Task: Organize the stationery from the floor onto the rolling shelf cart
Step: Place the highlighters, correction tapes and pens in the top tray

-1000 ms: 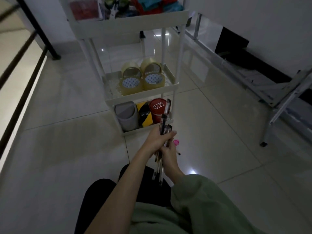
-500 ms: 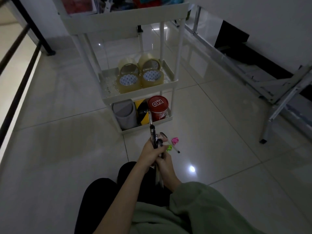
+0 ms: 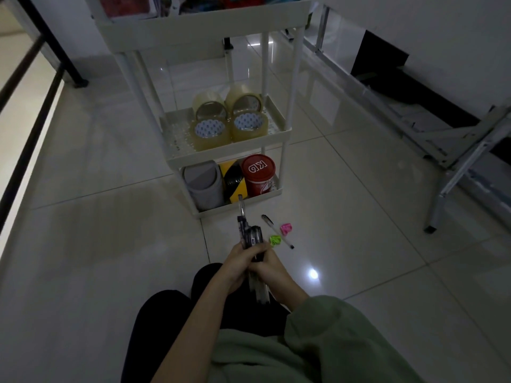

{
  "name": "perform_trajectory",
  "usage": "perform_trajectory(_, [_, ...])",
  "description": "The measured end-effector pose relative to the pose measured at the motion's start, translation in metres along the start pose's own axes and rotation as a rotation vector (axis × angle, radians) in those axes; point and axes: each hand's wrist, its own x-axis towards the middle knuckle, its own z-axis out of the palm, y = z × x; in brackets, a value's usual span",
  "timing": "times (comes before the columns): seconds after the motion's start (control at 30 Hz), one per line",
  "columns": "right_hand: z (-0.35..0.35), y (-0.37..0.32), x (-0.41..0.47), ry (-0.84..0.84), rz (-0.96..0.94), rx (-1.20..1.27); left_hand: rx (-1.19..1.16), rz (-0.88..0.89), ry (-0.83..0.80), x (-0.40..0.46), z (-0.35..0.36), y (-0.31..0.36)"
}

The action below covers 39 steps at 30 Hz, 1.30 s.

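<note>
Both hands, left hand (image 3: 240,258) and right hand (image 3: 272,268), were wrapped around a bundle of pens (image 3: 250,239) at frame center, probably squaring them up for the cart (image 3: 229,156) just above; a stray pen (image 3: 276,230) lay on the floor.

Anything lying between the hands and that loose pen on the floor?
Nothing blocks it. The loose pen lies on bare tile ahead and to the right of the hands, with the green clip beside it and the pink clip just past it. Both hands grip the pen bundle.
</note>
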Motion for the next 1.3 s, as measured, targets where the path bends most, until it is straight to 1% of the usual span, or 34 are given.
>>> perform_trajectory(0.1, [-0.001,0.003,-0.002,-0.023,0.067,0.058,-0.114,0.006,0.009,-0.001,-0.001,-0.006])
perform_trajectory(0.23, [-0.007,0.005,-0.005,-0.035,0.072,0.102,-0.062,0.053,0.0,0.002,-0.001,-0.017])
perform_trajectory(0.33, [-0.02,-0.004,-0.008,-0.139,0.115,0.198,-0.1,0.046,0.071,0.003,0.002,-0.019])
perform_trajectory(0.4, [-0.041,-0.014,0.001,-0.193,0.178,0.18,-0.216,0.027,0.121,0.007,0.002,-0.018])
perform_trajectory(0.47, [-0.066,-0.024,0.017,-0.128,0.262,0.045,-0.437,-0.036,0.132,0.013,0.0,-0.017])
perform_trajectory(0.5, [-0.077,-0.026,0.028,-0.037,0.279,-0.011,-0.537,-0.069,0.138,0.017,-0.002,-0.017])
perform_trajectory(0.53, [-0.084,-0.026,0.04,0.092,0.264,-0.042,-0.599,-0.095,0.164,0.023,-0.006,-0.017])
perform_trajectory(0.6, [-0.092,-0.02,0.065,0.347,0.17,-0.121,-0.631,-0.133,0.241,0.033,-0.013,-0.016])
perform_trajectory(0.67, [-0.093,-0.006,0.097,0.488,0.12,-0.285,-0.615,-0.157,0.267,0.046,-0.017,-0.014])
perform_trajectory(0.73, [-0.093,0.014,0.119,0.498,0.119,-0.509,-0.598,-0.175,0.257,0.05,-0.016,-0.012])
perform_trajectory(0.8, [-0.091,0.034,0.135,0.398,0.163,-0.782,-0.557,-0.194,0.235,0.058,-0.016,-0.012])
perform_trajectory(0.87, [-0.088,0.054,0.14,0.352,0.248,-1.026,-0.541,-0.215,0.219,0.063,-0.017,-0.014])
perform_trajectory(0.9, [-0.087,0.062,0.139,0.354,0.269,-1.112,-0.54,-0.226,0.217,0.065,-0.018,-0.014])
perform_trajectory(0.97, [-0.088,0.073,0.137,0.361,0.276,-1.187,-0.537,-0.242,0.22,0.07,-0.021,-0.017])
perform_trajectory(1.07, [-0.09,0.083,0.137,0.329,0.298,-1.212,-0.511,-0.241,0.224,0.074,-0.025,-0.021])
perform_trajectory(1.17, [-0.093,0.078,0.135,0.31,0.388,-1.196,-0.499,-0.247,0.236,0.076,-0.026,-0.022])
perform_trajectory(1.23, [-0.1,0.074,0.131,0.319,0.431,-1.071,-0.494,-0.248,0.253,0.078,-0.025,-0.021])
perform_trajectory(1.3, [-0.107,0.068,0.122,0.322,0.435,-0.925,-0.485,-0.242,0.257,0.08,-0.022,-0.017])
